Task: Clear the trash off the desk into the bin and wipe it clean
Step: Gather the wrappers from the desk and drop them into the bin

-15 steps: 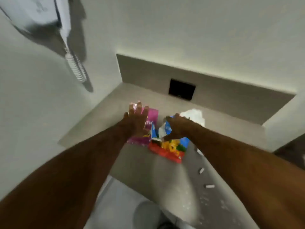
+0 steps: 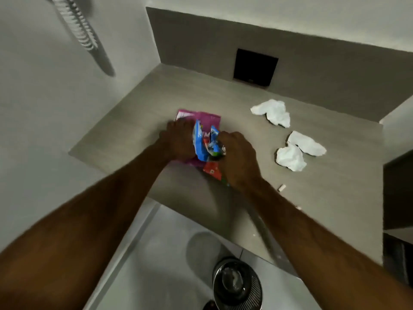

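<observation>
On the grey desk (image 2: pixel 138 121) lie a pink snack wrapper (image 2: pixel 206 118) and a blue, red and yellow wrapper (image 2: pixel 204 144), bunched together. My left hand (image 2: pixel 178 139) presses on the pink wrapper from the left with its fingers curled. My right hand (image 2: pixel 237 157) is closed around the blue wrapper from the right. Three crumpled white tissues lie to the right: one at the back (image 2: pixel 272 113), one further right (image 2: pixel 306 143), one nearer (image 2: pixel 290 158). A round wire-mesh bin (image 2: pixel 237 285) stands on the floor below the desk's front edge.
Small white scraps (image 2: pixel 282 187) lie near the desk's front right. A dark square socket panel (image 2: pixel 254 67) sits in the back wall. White walls close in the desk on the left and right. A coiled cord (image 2: pixel 76 23) hangs on the left wall.
My hands have closed on the two wrappers and pushed them together into a bunch. The view has tipped down, bringing the bin and the tissues into sight.
</observation>
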Motion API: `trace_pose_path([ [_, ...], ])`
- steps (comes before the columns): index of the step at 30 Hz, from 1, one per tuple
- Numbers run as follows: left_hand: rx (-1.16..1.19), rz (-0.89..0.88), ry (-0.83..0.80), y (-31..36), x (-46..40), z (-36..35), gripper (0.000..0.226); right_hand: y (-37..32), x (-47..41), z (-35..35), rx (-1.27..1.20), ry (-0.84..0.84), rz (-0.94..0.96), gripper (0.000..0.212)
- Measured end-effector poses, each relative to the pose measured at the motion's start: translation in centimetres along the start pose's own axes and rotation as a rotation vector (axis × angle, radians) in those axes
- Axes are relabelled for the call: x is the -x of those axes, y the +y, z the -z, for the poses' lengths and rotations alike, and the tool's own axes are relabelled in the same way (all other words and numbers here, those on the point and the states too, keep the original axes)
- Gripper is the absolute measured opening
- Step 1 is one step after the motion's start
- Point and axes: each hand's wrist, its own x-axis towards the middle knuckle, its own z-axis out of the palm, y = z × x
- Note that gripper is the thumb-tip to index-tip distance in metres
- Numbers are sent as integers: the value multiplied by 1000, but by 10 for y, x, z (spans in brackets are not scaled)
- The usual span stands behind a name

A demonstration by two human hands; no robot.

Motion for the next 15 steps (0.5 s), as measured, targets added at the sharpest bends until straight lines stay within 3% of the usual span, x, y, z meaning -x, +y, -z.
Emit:
trace_pose_path([
  [2, -41, 60, -235, 18, -8, 3, 51, 3, 14, -2, -98, 146, -27, 40],
  [4, 138, 196, -320, 29, -7, 5, 25, 8, 26, -3, -100, 192, -94, 31],
  [6, 494, 322, -253, 33, 14, 11, 7, 9, 35, 0, -126, 207, -187, 25],
  [8, 894, 368, -83, 60, 58, 31, 33, 4, 51, 8, -198, 244, -269, 20],
  [9, 1007, 358, -14, 77, 85, 39, 35, 0, 62, 13, -237, 254, -290, 22],
  [12, 1146, 321, 143, 125, 157, 38, 28, -13, 121, 27, -396, 223, -205, 33],
  [15, 1218, 489, 257, 151, 233, -23, 26, -7, 223, 18, -466, 110, -112, 32],
])
